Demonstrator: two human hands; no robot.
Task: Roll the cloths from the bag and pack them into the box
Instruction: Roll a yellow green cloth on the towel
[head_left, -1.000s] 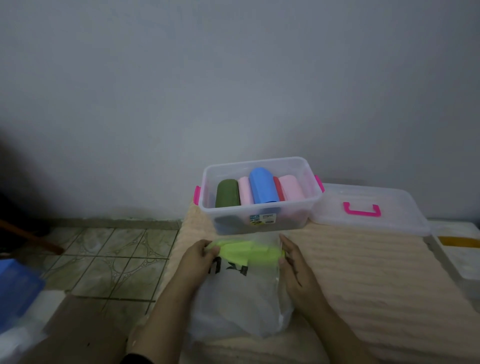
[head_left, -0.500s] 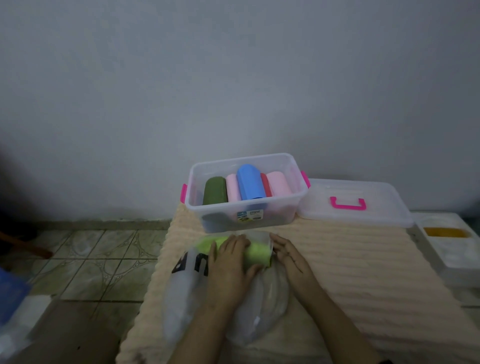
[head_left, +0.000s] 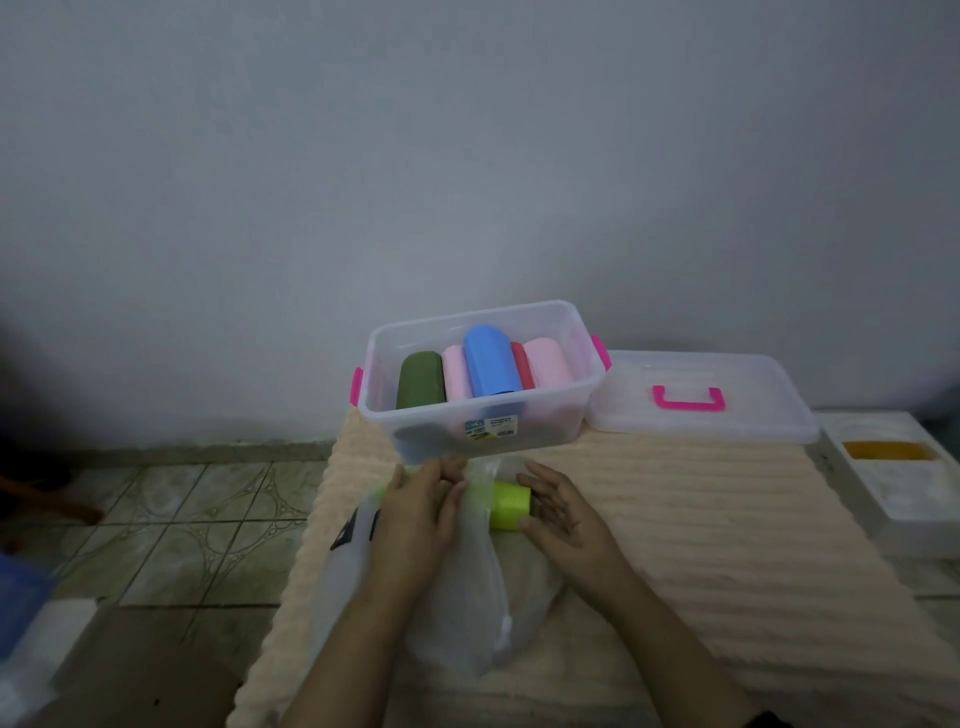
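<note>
Head view: lime-green rolled cloth (head_left: 506, 505) lies on the thin white plastic bag (head_left: 457, 597), just in front of the clear plastic box with pink latches (head_left: 519, 431), its long axis running left to right, parallel to the box's near wall. The left hand (head_left: 423, 512) lies flat over the roll's left part, palm down, fingers spread and pressing rather than gripping. The right hand (head_left: 558, 512) is open, palm against the roll's right end, closed around nothing. Both hands touch the cloth; the left covers more of it. The coming move looks to me like a short lift up and away from the person, over that near wall.

Inside the box lie a dark green roll (head_left: 421, 379), a pink roll (head_left: 457, 374), a blue roll (head_left: 491, 361), a sliver of red roll (head_left: 522, 366) and another pink roll (head_left: 545, 361), side by side, with the blue one riding highest. The clear lid with a pink handle (head_left: 701, 395) rests just right of the box.
</note>
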